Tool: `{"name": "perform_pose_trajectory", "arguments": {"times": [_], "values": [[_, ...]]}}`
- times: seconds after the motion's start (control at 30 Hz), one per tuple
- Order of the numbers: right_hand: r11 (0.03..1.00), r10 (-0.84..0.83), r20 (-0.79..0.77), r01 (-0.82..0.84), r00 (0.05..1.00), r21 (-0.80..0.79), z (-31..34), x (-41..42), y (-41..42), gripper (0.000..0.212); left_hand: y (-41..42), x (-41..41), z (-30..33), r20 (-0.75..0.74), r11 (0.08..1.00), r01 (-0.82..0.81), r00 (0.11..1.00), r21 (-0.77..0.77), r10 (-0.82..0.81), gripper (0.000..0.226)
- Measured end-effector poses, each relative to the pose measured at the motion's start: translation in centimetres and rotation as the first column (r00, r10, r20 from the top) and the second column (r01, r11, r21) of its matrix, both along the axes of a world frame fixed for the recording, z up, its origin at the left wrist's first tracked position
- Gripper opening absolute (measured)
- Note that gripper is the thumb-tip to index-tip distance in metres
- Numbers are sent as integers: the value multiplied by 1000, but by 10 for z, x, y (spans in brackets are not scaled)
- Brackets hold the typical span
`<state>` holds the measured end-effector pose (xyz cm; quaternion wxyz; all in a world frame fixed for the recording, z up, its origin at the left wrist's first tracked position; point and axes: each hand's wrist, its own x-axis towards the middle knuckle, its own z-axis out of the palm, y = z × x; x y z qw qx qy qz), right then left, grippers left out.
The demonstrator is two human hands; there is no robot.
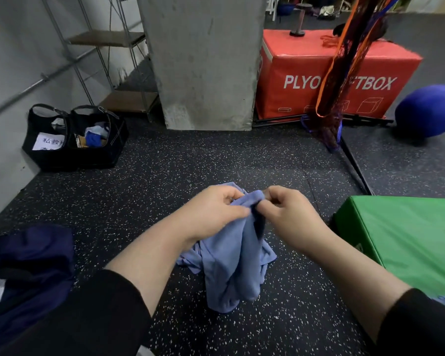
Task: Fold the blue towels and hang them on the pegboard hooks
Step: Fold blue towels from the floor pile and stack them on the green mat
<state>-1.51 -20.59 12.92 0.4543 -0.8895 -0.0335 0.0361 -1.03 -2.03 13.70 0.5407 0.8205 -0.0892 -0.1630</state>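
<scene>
Towel (231, 255) at lower centre of frame, bunched and hanging from both hands, lower end looking to brush the floor (165, 176). Left hand (213, 214) pinching the top edge between thumb and curled fingers; right hand (290, 214) pinching the same edge just beside it, fingers curled round the cloth. Likely risks from here: losing a corner among the crumpled layers, so a crooked fold; dragging the hem over the speckled mat and picking up grit; letting go with one hand and dropping the lot. No pegboard or hooks anywhere in frame, so a turn or a walk probably needed before hanging. Dark rubber flooring flecked white throughout. Black bag (75, 137) at left with blue cloth inside, perhaps more towels, cannot tell. Concrete pillar (203, 60) upper centre, wire shelf (113, 60) to its left, red box (332, 73) upper right, blue ball (427, 109) at right edge, green block (409, 240) lower right, navy bag (23, 278) lower left
</scene>
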Motion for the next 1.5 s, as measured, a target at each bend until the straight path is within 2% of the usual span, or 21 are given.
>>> {"name": "perform_pose_trajectory", "arguments": {"times": [0.07, 0.17, 0.23, 0.33, 0.43, 0.57, 0.7, 0.8, 0.87, 0.97, 1.03, 1.1, 1.2, 1.27, 1.4, 1.5], "values": [[997, -64, 14, 64, 998, 31, 1, 0, -1, 17, 9, 1, -1, -42, 998, -5, 999, 70, 8, 34], [990, -127, 65, 122, 990, 65, 2, 2, -4, 28, 22, 4, 0, -18, 983, -128, 991, 129, 132, 30], [990, -119, 63, 113, 991, 85, 1, 3, -5, 26, 25, 7, 0, 12, 968, -250, 968, 23, 250, 30], [986, -73, 18, 69, 997, 153, -5, 3, -6, 14, 27, 11, 1, 63, 919, -332, 934, -211, 352, 52], [997, -50, 22, 49, 999, 56, -7, 4, -6, 10, 24, 12, 2, 80, 889, -364, 913, -280, 399, 68], [998, -39, 58, 36, 998, 51, -8, 2, 0, 13, 11, 8, 1, 179, 935, -321, 921, -153, 345, 64], [1000, 13, 118, -15, 993, 20, -7, 0, 8, 13, -7, -1, -2, 245, 987, -132, 964, 90, 106, 37], [1000, 10, 157, -10, 988, -2, -5, 2, 10, 13, -11, -4, 4, 264, 955, -70, 965, 287, -9, 53], [999, 39, 140, -37, 989, -14, -4, 2, 9, 22, -9, -3, 7, 268, 943, -98, 963, 318, 10, 51], [987, 161, -7, -161, 987, -7, -6, 3, 4, 34, 6, 6, 3, 326, 906, -252, 935, 341, 137, 45], [979, 204, -74, -204, 976, 13, -7, 4, -1, 28, 21, 12, 4, 400, 855, -394, 882, 337, 249, 45], [977, 208, -45, -205, 977, 58, -8, 4, -2, 17, 33, 15, 6, 412, 841, -445, 859, 307, 304, 47], [987, 158, 58, -158, 986, -4, -10, 3, 1, 14, 34, 14, 8, 346, 880, -374, 899, 292, 267, 38], [992, 113, 73, -117, 991, 51, -11, 3, 5, 14, 28, 9, 10, 336, 896, -349, 908, 274, 251, 24], [983, 103, 101, -116, 990, 143, -5, 4, 10, 10, 12, 1, 10, 225, 956, -55, 974, 289, -12, 44], [972, 149, 110, -166, 983, 165, 0, 4, 11, 12, 6, 2, 1, 205, 949, 32, 974, 313, -100, 35]]}}
